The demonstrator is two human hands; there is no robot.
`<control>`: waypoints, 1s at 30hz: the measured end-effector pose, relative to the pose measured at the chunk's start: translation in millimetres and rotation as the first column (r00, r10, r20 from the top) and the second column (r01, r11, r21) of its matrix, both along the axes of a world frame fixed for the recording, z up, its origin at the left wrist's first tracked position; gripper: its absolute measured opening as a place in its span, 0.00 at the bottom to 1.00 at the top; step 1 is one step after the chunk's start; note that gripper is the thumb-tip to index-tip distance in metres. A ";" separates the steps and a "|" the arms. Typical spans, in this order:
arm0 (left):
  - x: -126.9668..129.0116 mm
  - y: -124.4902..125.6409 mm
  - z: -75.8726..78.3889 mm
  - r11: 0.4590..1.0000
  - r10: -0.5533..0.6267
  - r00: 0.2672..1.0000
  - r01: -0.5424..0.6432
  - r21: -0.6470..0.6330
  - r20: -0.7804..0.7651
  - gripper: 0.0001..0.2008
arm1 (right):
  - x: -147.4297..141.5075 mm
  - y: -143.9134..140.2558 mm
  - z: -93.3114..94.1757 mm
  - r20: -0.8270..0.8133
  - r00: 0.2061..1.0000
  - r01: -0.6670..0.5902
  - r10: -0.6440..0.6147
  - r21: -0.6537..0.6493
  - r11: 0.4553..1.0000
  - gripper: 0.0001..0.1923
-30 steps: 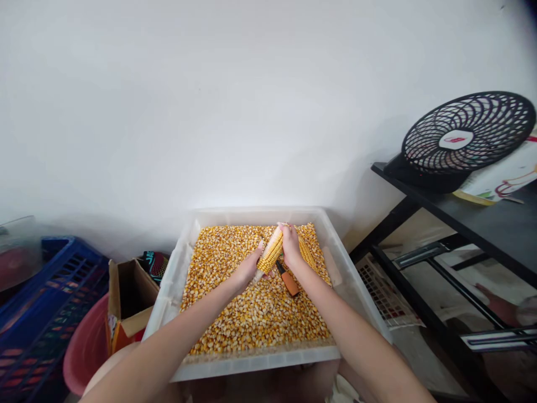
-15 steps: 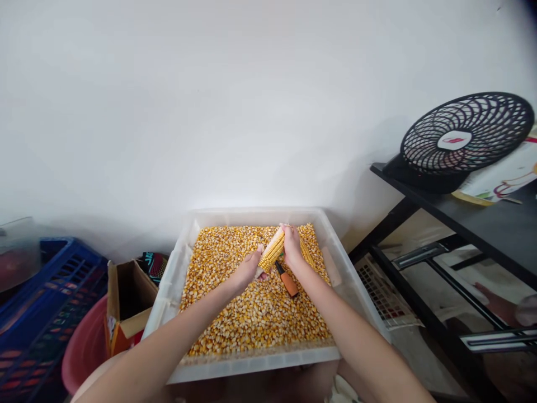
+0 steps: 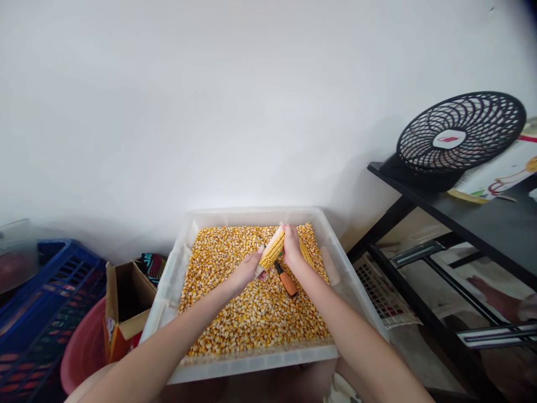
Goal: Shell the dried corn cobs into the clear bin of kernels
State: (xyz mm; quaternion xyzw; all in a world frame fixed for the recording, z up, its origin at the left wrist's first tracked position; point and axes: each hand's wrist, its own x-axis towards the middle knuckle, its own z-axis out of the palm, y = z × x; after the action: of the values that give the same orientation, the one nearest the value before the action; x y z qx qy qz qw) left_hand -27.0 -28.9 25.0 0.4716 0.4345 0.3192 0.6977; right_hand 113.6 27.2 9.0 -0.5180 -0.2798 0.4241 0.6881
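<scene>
Shelling step: left hand (image 3: 248,270) and right hand (image 3: 291,246) both clasp corn cob (image 3: 272,251) above the kernel tray (image 3: 255,366); next, thumbs need firm pressure along the rows.

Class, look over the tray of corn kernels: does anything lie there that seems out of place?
Yes. An orange-handled tool lies on the loose kernels, just below the corn cob held by both hands. It is the one non-corn item in the tray.

Translucent smooth plastic tray (image 3: 176,267), matt black plastic fan (image 3: 459,139).
</scene>
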 end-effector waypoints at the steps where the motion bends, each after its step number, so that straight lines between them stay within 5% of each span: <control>1: 0.0 0.3 0.5 1.000 0.006 1.000 -0.006 -0.009 -0.002 0.24 | -0.6 -0.1 -0.2 0.002 1.000 -0.006 0.006 0.003 1.000 0.11; 11: 0.1 0.2 -0.3 0.999 -0.002 1.000 0.002 0.036 -0.019 0.22 | 1.9 0.9 0.3 -0.005 1.000 -0.002 0.002 -0.020 1.000 0.11; 19: -0.6 3.5 1.6 0.995 0.011 1.000 -0.009 -0.099 0.022 0.21 | 2.0 2.4 -2.0 0.010 1.000 0.001 -0.001 -0.036 0.999 0.13; 26: 0.6 0.4 4.3 0.985 -0.033 0.976 0.069 0.158 -0.216 0.21 | 0.8 -0.7 0.1 0.062 0.996 0.063 -0.059 -0.054 0.997 0.12; 30: 2.0 -5.9 3.1 0.983 -0.012 0.977 0.051 0.178 -0.215 0.22 | -1.7 -3.4 1.6 0.087 0.995 0.053 -0.049 -0.044 0.998 0.11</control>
State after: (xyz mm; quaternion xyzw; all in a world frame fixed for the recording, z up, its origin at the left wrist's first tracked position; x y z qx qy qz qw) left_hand -25.0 -34.8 28.1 0.5720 0.4680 0.2943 0.6059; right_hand 111.9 23.9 10.5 -0.5586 -0.2861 0.3901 0.6737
